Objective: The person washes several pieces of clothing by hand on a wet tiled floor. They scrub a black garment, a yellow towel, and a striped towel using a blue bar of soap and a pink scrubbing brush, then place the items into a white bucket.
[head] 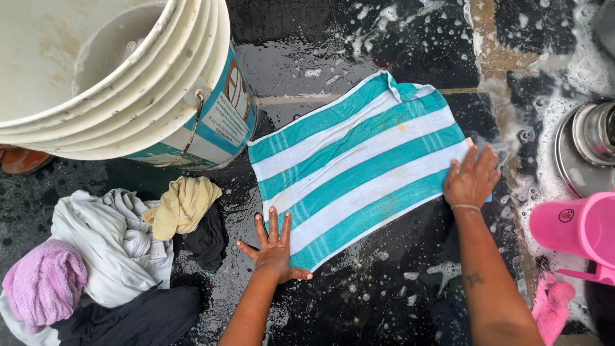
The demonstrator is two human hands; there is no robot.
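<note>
A teal and white striped towel (359, 168) lies spread flat on the wet black stone floor (359, 301). My left hand (274, 247) presses flat on its near left corner with the fingers spread. At the towel's right edge, my right hand (473, 179) rests palm down over something small and blue that is mostly hidden beneath it. A thin band circles my right wrist.
A stack of white buckets (122, 77) stands at the upper left. A heap of clothes (109, 256), white, pink, yellow and black, lies at the lower left. At the right edge are a pink plastic jug (576, 230), a steel vessel (592, 144), soap foam and a pink cloth (551, 307).
</note>
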